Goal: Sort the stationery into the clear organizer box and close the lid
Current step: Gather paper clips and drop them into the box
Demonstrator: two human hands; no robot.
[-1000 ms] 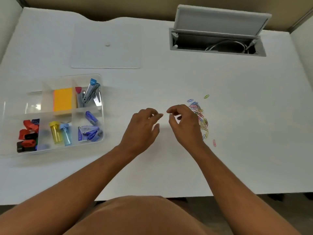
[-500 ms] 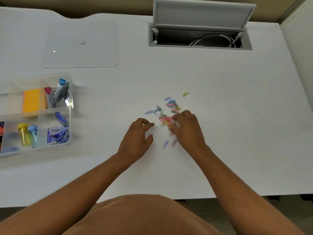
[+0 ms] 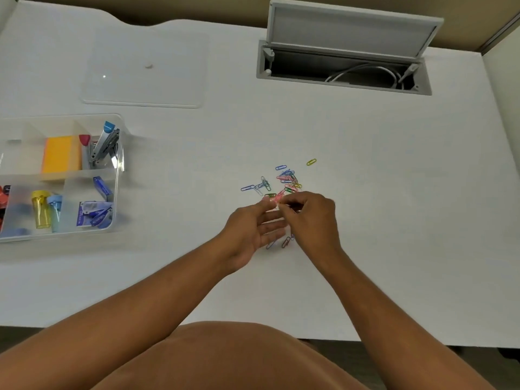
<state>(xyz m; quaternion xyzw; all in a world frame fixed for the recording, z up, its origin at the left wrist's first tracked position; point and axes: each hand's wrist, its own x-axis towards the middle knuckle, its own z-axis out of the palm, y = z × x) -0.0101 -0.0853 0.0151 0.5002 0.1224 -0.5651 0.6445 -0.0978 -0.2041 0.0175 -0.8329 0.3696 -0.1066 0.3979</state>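
Coloured paper clips [image 3: 284,180] lie scattered in a loose pile on the white table, with one yellow clip [image 3: 311,162] apart at the far right. My right hand [image 3: 313,218] is at the near edge of the pile, fingertips pinched on a few pink clips. My left hand [image 3: 253,228] is right beside it, palm turned up and fingers spread. Two more clips [image 3: 285,242] peek out under the hands. The clear organizer box [image 3: 118,175] stands at the left, lid off. The clear lid [image 3: 143,68] lies flat behind it.
The box holds an orange sticky-note pad [image 3: 60,156], a stapler [image 3: 106,143], blue staple packs [image 3: 95,212] and yellow and blue tubes [image 3: 42,208]. An open cable hatch [image 3: 343,68] with its raised flap sits at the back right. The table's front edge runs below my forearms.
My left hand has turned palm up and moved right until it meets my right hand. The right hand has lifted its fingers off the pile with clips pinched in them.
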